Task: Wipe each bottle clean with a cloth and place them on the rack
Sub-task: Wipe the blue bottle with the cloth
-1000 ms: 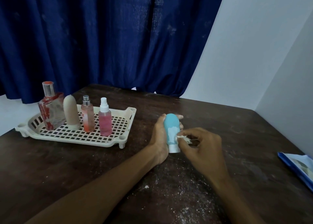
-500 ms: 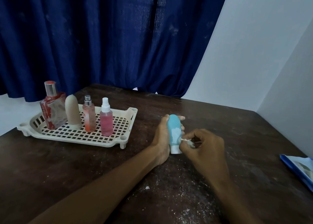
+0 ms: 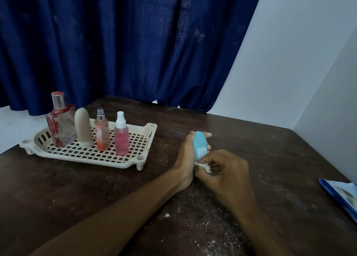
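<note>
While nothing on the left has shifted in the last second, the wiping on the right has moved down the bottle.

- Rack [image 3: 151, 128]: cream, slotted, on the bench [image 3: 77, 193] at left. Contents unchanged.
- Perfume bottle [image 3: 60, 124], beige bottle [image 3: 83, 128], orange spray bottle [image 3: 101, 133], pink spray bottle [image 3: 121, 139]: upright in a row on the rack, as before. Judged done.
- Left hand [image 3: 185, 155]: fingers curled round the blue bottle from its left side, holding it upright; same grip as a second ago.
- Blue bottle [image 3: 200, 145]: off the rack, near the bench's middle, rounded end up. A white smear shows low on its blue body. Its white cap end, plain a second ago, is now mostly hidden behind the right hand.
- Cloth [image 3: 204, 166]: small white wad, pressed to the bottle's lower end.
- Right hand [image 3: 226, 174]: fingers bent, pinching the cloth; it has closed in over the cap end.
- White specks [image 3: 202, 236]: scattered on the bench below the hands.
- Blue packet [image 3: 342, 195]: right edge, well apart, untouched.

Judgement: wiping of the fifth bottle is in hand, with the smear left to clear; no other loose bottle is in view. Placing it on the rack, beside the pink spray bottle, remains.
</note>
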Motion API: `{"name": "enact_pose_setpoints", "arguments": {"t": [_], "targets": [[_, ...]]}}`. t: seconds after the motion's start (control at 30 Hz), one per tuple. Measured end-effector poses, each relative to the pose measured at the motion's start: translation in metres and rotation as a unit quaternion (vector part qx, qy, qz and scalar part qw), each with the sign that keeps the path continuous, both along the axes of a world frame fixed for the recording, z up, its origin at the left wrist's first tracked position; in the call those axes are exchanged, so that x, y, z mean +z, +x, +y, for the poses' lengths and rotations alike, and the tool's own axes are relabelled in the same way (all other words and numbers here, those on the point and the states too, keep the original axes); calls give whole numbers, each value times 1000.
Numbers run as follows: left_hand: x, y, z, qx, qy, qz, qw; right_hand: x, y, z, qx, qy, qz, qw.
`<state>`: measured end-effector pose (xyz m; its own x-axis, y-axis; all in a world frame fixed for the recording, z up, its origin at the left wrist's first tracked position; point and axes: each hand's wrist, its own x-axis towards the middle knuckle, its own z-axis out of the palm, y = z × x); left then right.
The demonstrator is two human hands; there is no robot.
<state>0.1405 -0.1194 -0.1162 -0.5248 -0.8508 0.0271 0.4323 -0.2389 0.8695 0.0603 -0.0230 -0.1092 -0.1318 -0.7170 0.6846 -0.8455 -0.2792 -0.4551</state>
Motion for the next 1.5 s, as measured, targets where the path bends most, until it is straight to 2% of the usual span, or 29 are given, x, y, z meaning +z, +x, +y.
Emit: {"name": "enact_pose_setpoints", "arguments": {"t": [0.2,0.37,0.53,0.7,0.87,1.03,1.23,1.37,1.5], "targets": [[-2,-2,0,6,-2,-11,1000,1,-8,0,-57,-6,-12,998],[2,1,1,-1,15,-8,1000,0,-3,0,-18,2,-11,1000],[1,-1,1,0,8,-4,1000,3,-11,0,-64,10,-17,998],[0,1,0,-10,13,3,1000,3,-4,1,-23,5,-16,1000],[-1,0,1,-8,-2,10,1000,4,-10,1,-54,4,-13,998],[-1,1,0,-19,2,11,1000,2,-5,1,-28,-6,-2,1000],[-2,1,2,-18,-21,11,1000,3,-8,1,-55,-24,-10,998],[-1,2,3,-24,-17,10,1000,3,-3,1,-25,-11,12,1000],[1,2,4,-22,-25,7,999,4,-8,2,-52,-20,5,998]]}}
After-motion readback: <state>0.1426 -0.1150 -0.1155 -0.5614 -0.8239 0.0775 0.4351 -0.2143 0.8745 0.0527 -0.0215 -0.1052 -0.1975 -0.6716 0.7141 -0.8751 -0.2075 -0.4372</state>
